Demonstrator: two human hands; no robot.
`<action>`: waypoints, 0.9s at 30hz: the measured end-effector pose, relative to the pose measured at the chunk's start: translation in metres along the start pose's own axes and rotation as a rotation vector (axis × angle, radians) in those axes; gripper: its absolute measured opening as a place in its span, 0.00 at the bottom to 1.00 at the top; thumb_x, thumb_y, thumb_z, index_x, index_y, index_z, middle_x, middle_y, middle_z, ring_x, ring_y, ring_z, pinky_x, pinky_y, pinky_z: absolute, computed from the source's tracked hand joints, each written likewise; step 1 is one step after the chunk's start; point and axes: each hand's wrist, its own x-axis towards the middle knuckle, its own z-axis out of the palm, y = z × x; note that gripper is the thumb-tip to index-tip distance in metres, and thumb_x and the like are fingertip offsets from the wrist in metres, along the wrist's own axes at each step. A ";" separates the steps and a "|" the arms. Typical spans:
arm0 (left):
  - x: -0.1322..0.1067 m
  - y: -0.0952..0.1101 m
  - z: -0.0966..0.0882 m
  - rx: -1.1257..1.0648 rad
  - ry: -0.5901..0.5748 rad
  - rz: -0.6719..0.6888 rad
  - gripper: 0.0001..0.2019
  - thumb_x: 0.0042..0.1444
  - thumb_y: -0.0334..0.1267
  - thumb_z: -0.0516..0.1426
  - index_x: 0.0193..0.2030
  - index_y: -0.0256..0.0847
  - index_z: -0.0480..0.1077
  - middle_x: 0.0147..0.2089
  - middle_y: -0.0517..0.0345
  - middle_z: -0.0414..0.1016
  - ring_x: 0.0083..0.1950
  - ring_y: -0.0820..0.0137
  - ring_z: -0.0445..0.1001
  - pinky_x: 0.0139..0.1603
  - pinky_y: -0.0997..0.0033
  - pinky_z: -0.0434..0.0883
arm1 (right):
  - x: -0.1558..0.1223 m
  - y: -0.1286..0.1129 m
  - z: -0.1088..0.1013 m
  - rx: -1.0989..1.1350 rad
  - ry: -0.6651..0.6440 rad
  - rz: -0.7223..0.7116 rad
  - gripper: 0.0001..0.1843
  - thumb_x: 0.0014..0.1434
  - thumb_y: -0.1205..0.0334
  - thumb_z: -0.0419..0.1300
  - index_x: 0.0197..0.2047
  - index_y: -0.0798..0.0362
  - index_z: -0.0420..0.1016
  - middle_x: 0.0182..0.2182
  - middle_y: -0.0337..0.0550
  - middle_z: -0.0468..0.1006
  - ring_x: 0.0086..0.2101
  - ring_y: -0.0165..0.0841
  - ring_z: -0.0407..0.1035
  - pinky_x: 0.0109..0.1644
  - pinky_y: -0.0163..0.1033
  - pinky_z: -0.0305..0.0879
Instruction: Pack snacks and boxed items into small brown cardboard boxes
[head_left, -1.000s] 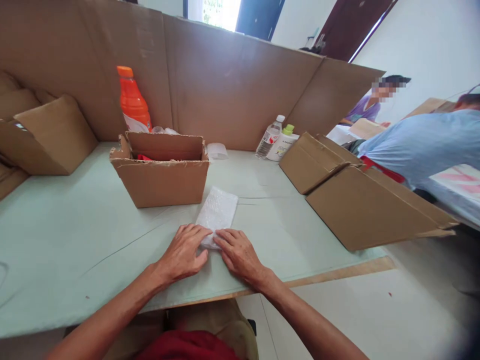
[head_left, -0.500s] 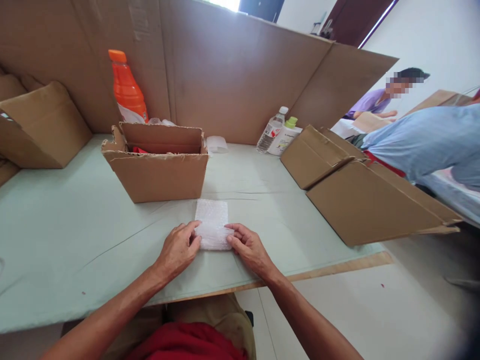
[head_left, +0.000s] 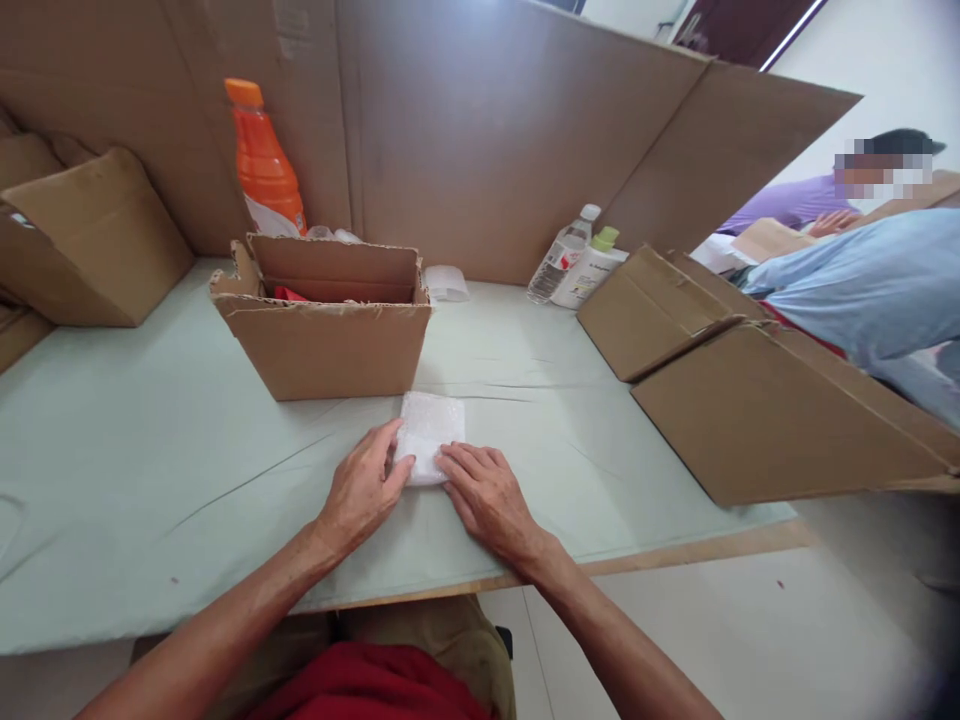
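A small white bubble-wrap bundle [head_left: 429,435] lies on the pale green table [head_left: 150,440], just in front of an open cardboard box [head_left: 330,320]. My left hand [head_left: 365,487] grips its left side with curled fingers. My right hand [head_left: 487,495] presses on its near right edge, fingers laid together over the wrap. The bundle looks short and folded over.
An orange bottle [head_left: 262,165] stands behind the open box. A clear bottle [head_left: 562,255] and a white bottle with green cap [head_left: 592,268] stand at the back. Flat cardboard boxes [head_left: 750,390] lie right, another box [head_left: 97,240] left. A cardboard wall [head_left: 487,130] rings the table. People in blue and purple work beyond.
The bubble wrap has been rolled or folded away from me and is now shorter. Both hands moved forward with it, towards the open box.
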 end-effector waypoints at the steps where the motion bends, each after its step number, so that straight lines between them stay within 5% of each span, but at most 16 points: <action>1: -0.003 -0.001 -0.002 -0.018 0.037 0.088 0.24 0.62 0.42 0.54 0.64 0.38 0.65 0.54 0.46 0.77 0.50 0.60 0.76 0.51 0.59 0.72 | 0.003 0.003 -0.001 0.044 0.006 0.019 0.18 0.68 0.69 0.52 0.57 0.53 0.74 0.52 0.54 0.81 0.51 0.45 0.73 0.52 0.52 0.68; 4: -0.015 -0.005 -0.012 -0.022 0.039 0.327 0.24 0.60 0.38 0.56 0.64 0.39 0.65 0.62 0.43 0.73 0.62 0.56 0.70 0.61 0.52 0.67 | 0.006 0.005 -0.013 0.246 -0.032 0.145 0.17 0.69 0.65 0.52 0.57 0.51 0.75 0.49 0.49 0.83 0.47 0.42 0.76 0.52 0.50 0.69; 9: -0.028 -0.003 -0.024 -0.077 -0.101 0.208 0.21 0.62 0.34 0.53 0.61 0.41 0.69 0.44 0.53 0.81 0.40 0.65 0.76 0.45 0.64 0.73 | 0.003 -0.003 -0.036 0.694 -0.308 0.370 0.16 0.69 0.56 0.54 0.55 0.48 0.77 0.46 0.42 0.83 0.42 0.37 0.78 0.44 0.41 0.73; 14: -0.015 0.002 -0.016 0.107 -0.108 0.105 0.20 0.60 0.32 0.53 0.58 0.36 0.72 0.34 0.53 0.79 0.35 0.62 0.76 0.43 0.60 0.73 | 0.008 -0.002 -0.027 0.392 -0.063 0.406 0.17 0.67 0.53 0.56 0.53 0.52 0.77 0.49 0.50 0.81 0.49 0.43 0.74 0.56 0.50 0.69; 17: -0.009 0.001 -0.009 0.248 -0.071 0.101 0.18 0.60 0.32 0.52 0.56 0.36 0.73 0.34 0.51 0.78 0.38 0.58 0.77 0.46 0.54 0.73 | 0.012 0.005 -0.019 0.251 -0.086 0.329 0.24 0.64 0.48 0.60 0.58 0.53 0.73 0.59 0.56 0.74 0.59 0.50 0.68 0.62 0.57 0.63; 23: -0.015 -0.009 -0.014 -0.046 -0.058 0.042 0.27 0.56 0.37 0.56 0.64 0.35 0.65 0.56 0.41 0.75 0.54 0.55 0.75 0.56 0.52 0.72 | 0.011 0.003 -0.013 0.356 -0.141 0.315 0.15 0.59 0.55 0.63 0.47 0.51 0.71 0.60 0.54 0.73 0.58 0.48 0.67 0.60 0.54 0.63; 27: -0.018 -0.007 -0.022 -0.407 -0.250 -0.069 0.41 0.52 0.37 0.60 0.73 0.37 0.52 0.64 0.42 0.70 0.55 0.60 0.74 0.56 0.58 0.72 | 0.009 -0.007 -0.018 0.586 -0.182 0.394 0.11 0.58 0.60 0.61 0.44 0.49 0.69 0.41 0.42 0.79 0.37 0.36 0.72 0.42 0.40 0.66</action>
